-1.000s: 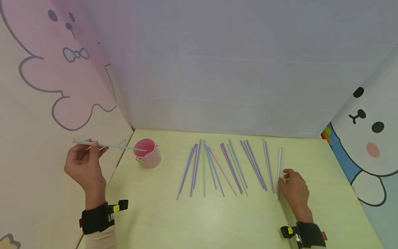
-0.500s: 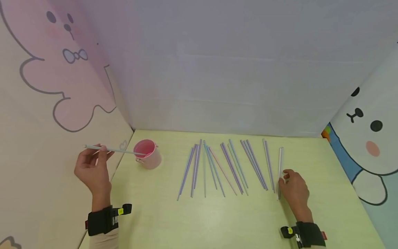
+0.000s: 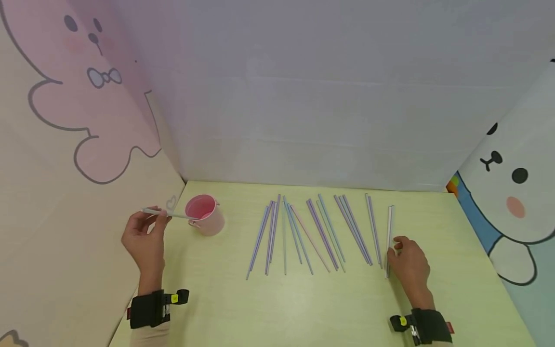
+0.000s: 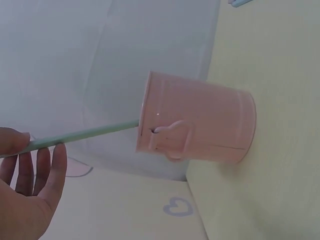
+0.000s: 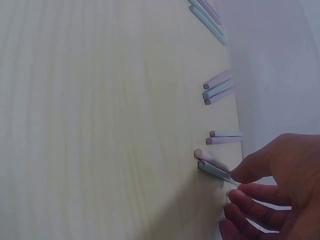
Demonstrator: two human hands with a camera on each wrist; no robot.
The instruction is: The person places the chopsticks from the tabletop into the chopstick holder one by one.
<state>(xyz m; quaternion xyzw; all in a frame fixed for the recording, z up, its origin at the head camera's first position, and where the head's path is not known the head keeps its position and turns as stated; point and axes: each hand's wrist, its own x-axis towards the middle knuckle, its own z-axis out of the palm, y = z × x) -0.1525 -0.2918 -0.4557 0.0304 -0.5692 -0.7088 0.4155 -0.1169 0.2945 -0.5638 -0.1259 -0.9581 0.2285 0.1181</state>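
My left hand (image 3: 145, 241) pinches a pale green straw (image 4: 100, 131) between thumb and fingers at the left. The far end of this straw passes the near rim of a small pink bucket (image 3: 210, 221) and is hidden behind it in the left wrist view. At the right of the table, my right hand (image 3: 409, 265) rests beside a pair of pale straws (image 3: 389, 226), one whitish and one greenish. Its thumb touches them, and its fingers are loosely bent. The straws lie flat on the table.
Several purple, blue, green and pink straws (image 3: 321, 231) lie in small groups across the middle of the pale yellow table (image 3: 277, 308). Walls with cartoon prints enclose the left, back and right. The bucket stands near the back left corner.
My left hand has moved rightward and slightly down with the green straw, closer to the bucket. My right hand has stayed in place beside its pair of straws.
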